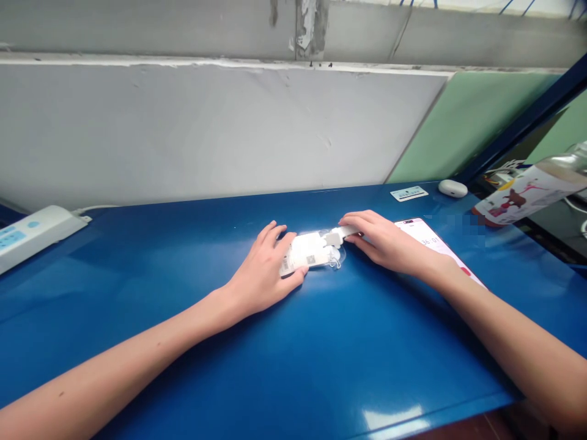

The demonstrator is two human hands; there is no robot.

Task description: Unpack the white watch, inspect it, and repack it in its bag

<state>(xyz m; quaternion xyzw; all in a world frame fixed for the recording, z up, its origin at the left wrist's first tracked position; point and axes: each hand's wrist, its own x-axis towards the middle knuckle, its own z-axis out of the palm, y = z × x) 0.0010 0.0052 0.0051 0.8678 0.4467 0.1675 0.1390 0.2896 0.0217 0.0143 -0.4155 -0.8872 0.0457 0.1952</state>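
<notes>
Two bare forearms, one from each lower corner, laid across the bench (321, 366): smooth, glossy blue sheet, hard and reflective, one in number.

Left hand (263, 269): palm down, fingers slightly spread, pressed flat on the left end of the packet, thumb along its near edge.

Packet (308, 250): one, small, rectangular with rounded clear plastic edges, white contents, two small printed labels on the upper face; flat on the bench at mid-surface, between the two hands and touched by both.

Right hand (385, 244): fingers close together, tips pinching the white tab (343, 231), a short stiff strip at the packet's right end.

Phone (419, 235): one, flat, screen up and lit white with digits, partly under the right wrist.

Card (409, 193): one, thin, white, rectangular, flat near the bench's far edge.

Earbud case (452, 188): one, white, smooth, oval, just right of the card.

Power strip (32, 229): one, white plastic, long, with pale blue markings, at the far left, cord attached.

Bottle (536, 189): one, clear plastic, printed wrap, tilted, at the right edge.

Wall panel (206, 128): grey-white, matt, scuffed, behind the bench.
</notes>
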